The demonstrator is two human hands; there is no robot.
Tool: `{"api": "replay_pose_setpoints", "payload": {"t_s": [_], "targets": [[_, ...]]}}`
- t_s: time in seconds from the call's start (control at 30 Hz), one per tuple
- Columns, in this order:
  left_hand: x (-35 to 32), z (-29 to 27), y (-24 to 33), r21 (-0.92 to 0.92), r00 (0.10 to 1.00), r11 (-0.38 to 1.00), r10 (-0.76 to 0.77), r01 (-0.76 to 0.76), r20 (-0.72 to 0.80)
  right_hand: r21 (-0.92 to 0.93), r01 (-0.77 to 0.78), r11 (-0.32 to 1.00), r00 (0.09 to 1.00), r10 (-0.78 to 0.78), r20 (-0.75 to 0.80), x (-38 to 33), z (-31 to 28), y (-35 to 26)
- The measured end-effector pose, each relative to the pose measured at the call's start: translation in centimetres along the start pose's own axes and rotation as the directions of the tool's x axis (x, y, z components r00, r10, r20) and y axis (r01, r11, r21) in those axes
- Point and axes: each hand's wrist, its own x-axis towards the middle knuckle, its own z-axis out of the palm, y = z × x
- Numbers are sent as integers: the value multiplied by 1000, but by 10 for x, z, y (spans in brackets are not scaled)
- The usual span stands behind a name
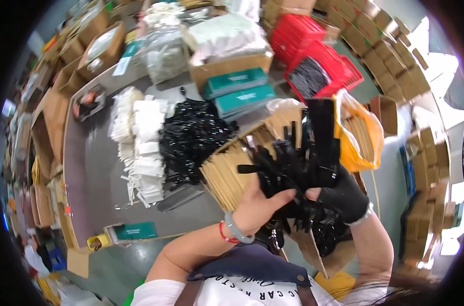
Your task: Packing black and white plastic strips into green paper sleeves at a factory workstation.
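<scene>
My left hand (257, 206), bare with a bangle and a red cord at the wrist, closes round one side of a bunch of glossy black strips (288, 173). From the other side my right hand (346, 196), in a black fingerless glove, grips the same bunch. Both thumbs press on its near face. The strips stick up and out at uneven angles; their exact kind cannot be made out. Under and behind the bunch stands a carton holding rows of flat tan pieces (227, 176). More black pieces (329, 234) lie in a box below my right hand.
On the grey table (97, 188) lie a black shiny heap (194, 135) and stacked white pieces (148, 148). Teal boxes (245, 99) sit at the back, by a white-filled carton (229, 38). Red crates (306, 56) and a yellow bag (359, 135) stand at the right.
</scene>
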Motion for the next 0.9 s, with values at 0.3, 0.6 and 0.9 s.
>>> {"api": "replay_pose_setpoints", "payload": {"t_s": [0.3, 0.6, 0.9], "targets": [[18, -206, 47, -166, 840, 948, 147, -270, -523, -290, 64, 955, 802, 124, 584, 250, 168, 24], [104, -368, -78, -87, 477, 923, 112, -375, -872, -927, 373, -38, 881, 329, 341, 429, 242, 125], [82, -359, -80, -78, 485, 959, 66, -271, -872, -934, 348, -81, 919, 225, 323, 432, 230, 127]]}}
